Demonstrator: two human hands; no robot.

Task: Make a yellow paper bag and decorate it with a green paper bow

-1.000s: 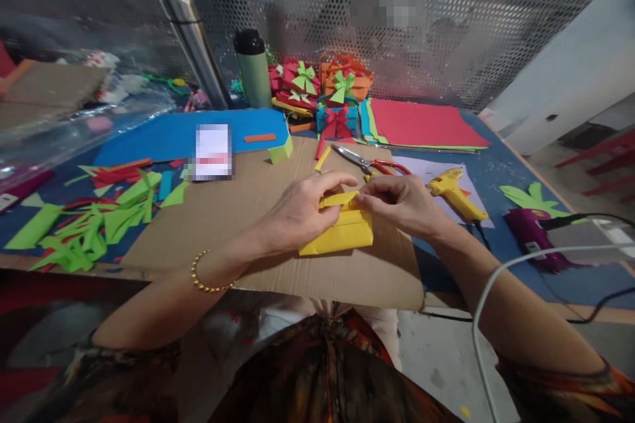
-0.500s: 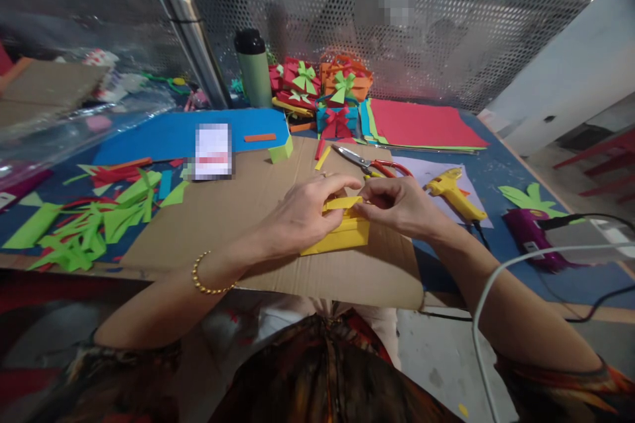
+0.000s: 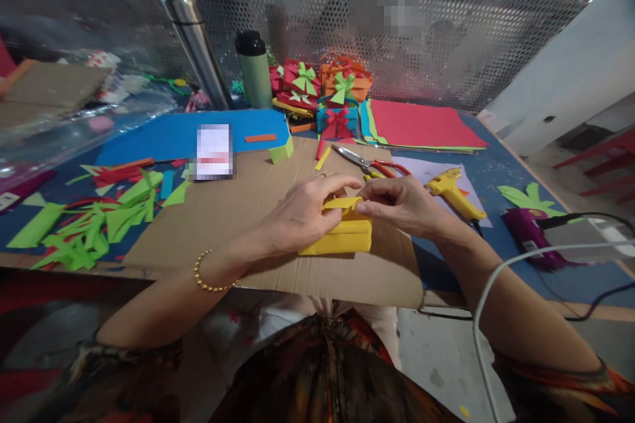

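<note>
A folded yellow paper box (image 3: 342, 238) rests on the brown cardboard sheet (image 3: 223, 211) in front of me. My left hand (image 3: 315, 208) is closed around its left and upper side, the thumb inside a raised flap. My right hand (image 3: 397, 205) pinches the right end of that upper flap between thumb and fingers. The palm and fingers partly cover the box's far side. Just beyond my hands lie scissors with red handles (image 3: 381, 166), and a yellow glue gun (image 3: 454, 193) lies to the right on white paper.
Green and red paper scraps (image 3: 104, 218) lie on the left. Small paper bags with bows (image 3: 337, 120) stand at the back near a green bottle (image 3: 254, 73) and a steel flask (image 3: 191, 33). Red paper sheets (image 3: 421, 122) are stacked behind. A white cable (image 3: 479, 317) loops beside my right arm.
The yellow box has turned slightly, and its right end shows a little more below my right hand. Both hands keep nearly the same place and grip.
</note>
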